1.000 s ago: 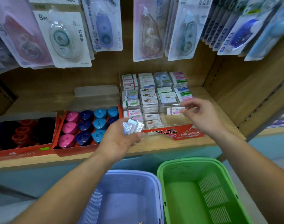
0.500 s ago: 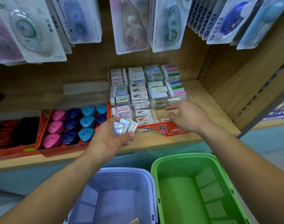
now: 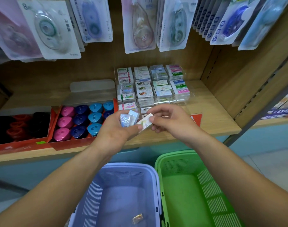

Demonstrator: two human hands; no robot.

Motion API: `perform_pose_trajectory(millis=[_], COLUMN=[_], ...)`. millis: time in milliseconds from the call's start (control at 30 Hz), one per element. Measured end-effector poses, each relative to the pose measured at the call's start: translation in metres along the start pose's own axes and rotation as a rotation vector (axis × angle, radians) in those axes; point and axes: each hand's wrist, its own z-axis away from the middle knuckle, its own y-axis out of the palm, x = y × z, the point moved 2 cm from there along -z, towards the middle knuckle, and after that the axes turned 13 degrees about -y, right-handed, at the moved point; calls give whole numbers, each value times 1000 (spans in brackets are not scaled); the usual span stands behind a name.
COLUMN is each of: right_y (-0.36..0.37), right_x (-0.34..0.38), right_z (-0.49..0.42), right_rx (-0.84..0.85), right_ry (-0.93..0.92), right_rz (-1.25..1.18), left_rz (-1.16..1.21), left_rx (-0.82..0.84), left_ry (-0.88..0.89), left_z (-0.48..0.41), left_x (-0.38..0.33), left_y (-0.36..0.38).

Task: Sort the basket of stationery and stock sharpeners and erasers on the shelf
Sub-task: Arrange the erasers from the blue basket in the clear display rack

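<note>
Wooden shelf [image 3: 213, 122] looks largely stocked: sharpeners [image 3: 81, 118] fill their red box [image 3: 71, 145], erasers [image 3: 161, 93] pack the rack [image 3: 181, 102]. Below, the purple basket [image 3: 128, 166] shows just one small packet [image 3: 137, 218]. Left hand [image 3: 113, 130] grips a bunch [image 3: 128, 118] of erasers before the rack; right hand [image 3: 171, 118] pinches one eraser [image 3: 144, 122] out of it, not yet shelved

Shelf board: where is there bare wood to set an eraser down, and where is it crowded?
The shelf is bare between the eraser organizer and the right side wall, and behind the sharpener boxes. The left front is packed with sharpeners; the left hand and right hand hold erasers over the middle front.
</note>
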Motion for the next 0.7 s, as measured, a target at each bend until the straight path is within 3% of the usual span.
perform_pose_trajectory(millis=[333, 500, 700], right_y=[-3, -9, -24], right_x=[-4, -8, -14], right_z=[8, 9, 8], right_rx=[-31, -51, -108], right_ry=[36, 47, 60], right_rz=[-86, -58, 15], left_rz=[261, 191, -49], left_rx=[39, 30, -43], left_ry=[-78, -85, -60], left_z=[5, 2, -6], left_x=[-7, -5, 0], left_y=[-1, -2, -6])
